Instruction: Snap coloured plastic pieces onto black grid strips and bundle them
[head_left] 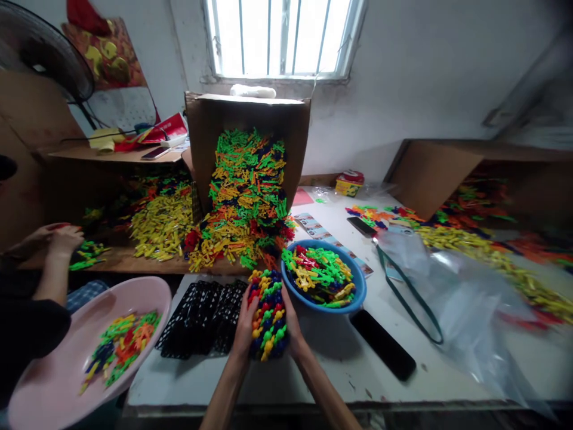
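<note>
Worktable point(179, 382) with a white top sits below a barred window point(280, 39). At far left, a co-worker's hand point(65, 239) is near loose green plastic pieces point(87, 255), above a pink basin point(89, 292). Black mesh sheets point(201, 319) lie just left of the person's left hand point(245, 328). That hand and the right hand point(293, 322) grasp a tall stack of interlocked plastic pieces point(267, 313) from both sides at centre; even palm pressure suits it. A blue bowl point(342, 304) crowds the right hand, leaving little side room. Open tabletop lies toward the near edge, with a black phone point(382, 345) to the right.
</note>
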A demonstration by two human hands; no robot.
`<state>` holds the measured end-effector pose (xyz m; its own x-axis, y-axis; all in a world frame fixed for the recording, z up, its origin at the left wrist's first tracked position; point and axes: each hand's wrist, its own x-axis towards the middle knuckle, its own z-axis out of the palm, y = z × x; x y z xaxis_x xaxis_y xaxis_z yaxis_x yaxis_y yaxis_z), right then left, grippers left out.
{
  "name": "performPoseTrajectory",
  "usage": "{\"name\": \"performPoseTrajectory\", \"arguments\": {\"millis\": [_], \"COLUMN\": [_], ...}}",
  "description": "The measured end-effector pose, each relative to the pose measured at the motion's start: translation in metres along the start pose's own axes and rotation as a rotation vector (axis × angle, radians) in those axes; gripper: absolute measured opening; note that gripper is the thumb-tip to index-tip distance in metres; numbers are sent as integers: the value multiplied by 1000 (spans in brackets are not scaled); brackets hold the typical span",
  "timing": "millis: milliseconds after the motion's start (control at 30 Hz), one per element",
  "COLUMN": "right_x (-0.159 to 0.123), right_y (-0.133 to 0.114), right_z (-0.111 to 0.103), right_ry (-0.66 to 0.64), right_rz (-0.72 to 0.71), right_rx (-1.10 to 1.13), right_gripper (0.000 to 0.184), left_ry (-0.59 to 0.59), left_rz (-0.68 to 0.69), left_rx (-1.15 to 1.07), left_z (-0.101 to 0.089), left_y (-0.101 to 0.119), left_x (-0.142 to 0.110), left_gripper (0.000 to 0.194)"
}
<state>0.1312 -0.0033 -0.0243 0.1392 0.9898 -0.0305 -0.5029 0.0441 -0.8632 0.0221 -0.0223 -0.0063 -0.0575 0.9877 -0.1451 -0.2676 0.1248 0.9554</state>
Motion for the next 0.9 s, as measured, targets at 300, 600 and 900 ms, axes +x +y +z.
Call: {"name": "performPoseTrajectory", "arguments": {"millis": [300,600,900], "right_x": [-84,-113,-62], "right_y": [-67,-169,-223], "right_z": [-55,-170,-224], "right_ry": [8,159,464], "right_rz": [-187,-210,-208], "right_rx": [-353,-557,-314], "right_gripper": [47,68,33], "left_ry": [-133,-652,-660], "left_rz": [149,-13,-137], "left_rx": [298,236,346], "left_z": [27,152,159], "left_y": [-23,14,-10], "left_x": [-69,-110,-115], "left_gripper": [73,68,63]}}
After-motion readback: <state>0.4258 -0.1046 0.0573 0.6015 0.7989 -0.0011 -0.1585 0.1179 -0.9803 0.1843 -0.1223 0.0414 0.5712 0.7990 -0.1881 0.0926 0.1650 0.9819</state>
